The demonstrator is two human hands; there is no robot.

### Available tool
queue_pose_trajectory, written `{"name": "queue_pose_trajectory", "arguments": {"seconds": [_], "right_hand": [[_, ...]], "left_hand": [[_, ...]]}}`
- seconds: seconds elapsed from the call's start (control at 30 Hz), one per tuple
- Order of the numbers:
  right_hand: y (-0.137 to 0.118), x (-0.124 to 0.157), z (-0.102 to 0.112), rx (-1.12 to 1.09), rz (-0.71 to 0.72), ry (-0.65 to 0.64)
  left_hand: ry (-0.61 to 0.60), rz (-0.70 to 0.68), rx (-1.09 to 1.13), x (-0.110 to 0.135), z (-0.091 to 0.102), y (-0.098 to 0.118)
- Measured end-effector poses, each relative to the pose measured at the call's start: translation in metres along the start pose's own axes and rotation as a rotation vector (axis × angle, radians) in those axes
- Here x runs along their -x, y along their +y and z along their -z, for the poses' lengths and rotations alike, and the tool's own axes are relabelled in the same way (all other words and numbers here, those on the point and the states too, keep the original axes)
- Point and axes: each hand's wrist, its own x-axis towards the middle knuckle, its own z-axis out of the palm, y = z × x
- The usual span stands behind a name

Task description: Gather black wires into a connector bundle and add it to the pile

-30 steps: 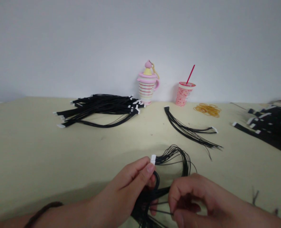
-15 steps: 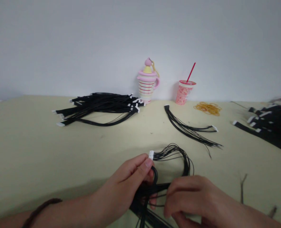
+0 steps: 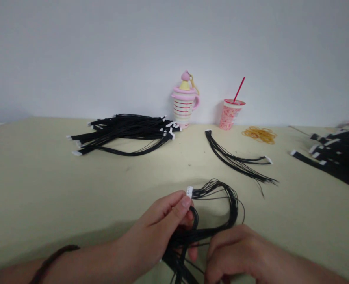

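1. The left hand [image 3: 158, 227] is clenched, its thumb and fingers pinching a looped bundle of thin black wires [image 3: 202, 232] just below a small white plastic connector [image 3: 189, 192], which sticks out at 12 o'clock from the thumb.
2. The right hand [image 3: 239, 256] is curled at 3 o'clock from the left hand, its fingers [image 3: 218, 240] against the bundle's strands (whether it truly grips them, I cannot tell).
3. The bundle sits low in the view, just above the near table edge, its loop arching up at 1 o'clock from the left hand and its loose ends hanging at 6 o'clock.
4. A dark braided cord bracelet [image 3: 53, 264] circles the left wrist.
5. A large heap of black wire harnesses with white connectors [image 3: 127, 133] lies at 11 o'clock on the pale yellow tabletop [image 3: 74, 197].
6. A smaller fan of black wires [image 3: 233, 159] lies at 1 o'clock, and another dense black heap [image 3: 336, 161] at 2 o'clock.
7. Far off at 12 o'clock stand a pink-and-cream striped cup-shaped ornament [image 3: 184, 106] and a pink patterned cup [image 3: 230, 114] with a red straw [image 3: 239, 88] (both close to the white wall [image 3: 174, 39]), with a scatter of amber rubber bands [image 3: 259, 135] at 1 o'clock.
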Motion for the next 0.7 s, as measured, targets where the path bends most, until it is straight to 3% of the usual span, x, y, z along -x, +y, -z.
{"name": "queue_pose_trajectory", "arguments": {"seconds": [0.07, 0.23, 0.47, 0.6, 0.7], "right_hand": [[-0.004, -0.004, -0.004, 0.047, 0.01, 0.048], [-0.02, -0.014, -0.012, 0.091, -0.149, 0.167], [-0.009, -0.013, -0.029, 0.015, -0.092, 0.31], [-0.006, -0.011, -0.033, 0.174, 0.0, 0.383], [-0.009, -0.01, -0.03, 0.264, -0.005, 0.358]], "left_hand": [[0.02, -0.038, -0.031, 0.001, 0.0, -0.002], [0.133, -0.159, -0.159, 0.006, -0.001, -0.01], [0.133, -0.187, -0.12, 0.008, -0.007, -0.01], [0.104, -0.172, -0.135, 0.008, -0.005, -0.008], [0.109, -0.174, -0.185, 0.008, -0.003, -0.008]]}}
